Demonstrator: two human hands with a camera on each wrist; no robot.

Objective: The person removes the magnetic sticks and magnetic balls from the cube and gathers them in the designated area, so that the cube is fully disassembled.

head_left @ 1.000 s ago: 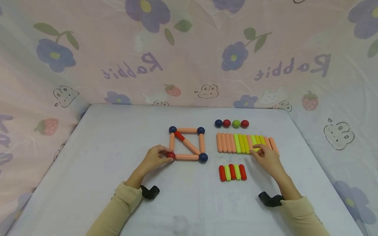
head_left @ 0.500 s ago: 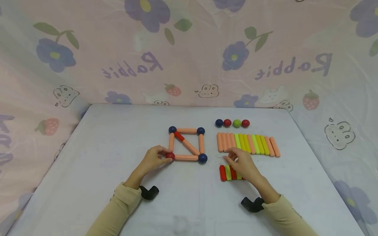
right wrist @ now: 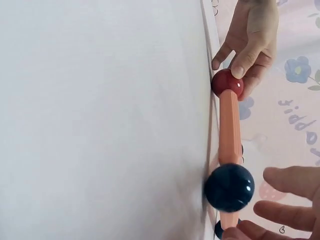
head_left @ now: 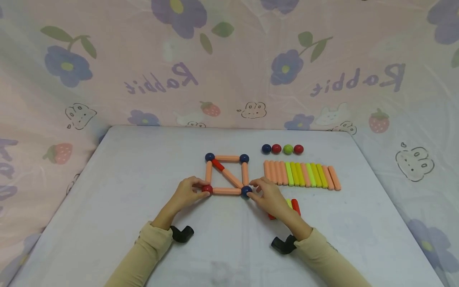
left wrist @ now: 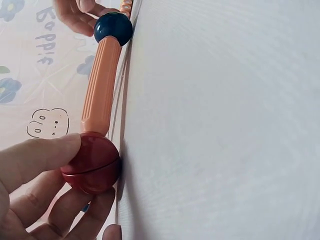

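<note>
A flat square of orange sticks, with ball joints at its corners and a red-and-orange diagonal, lies on the table. At the near left corner, my left hand pinches the red ball between thumb and fingers. My right hand is at the near right corner, its thumb and fingers spread about the dark blue ball. In the right wrist view a gap shows between its upper fingertip and that ball. Two more blue balls, far left and far right, mark the other corners.
A row of orange, yellow and green sticks lies to the right on the white table. Behind it are loose balls in blue, red and green. Short red and green sticks are partly hidden under the right forearm.
My right hand has moved left from the row of long sticks, past the short sticks, to the near right blue ball. My left hand stays on the red ball.
</note>
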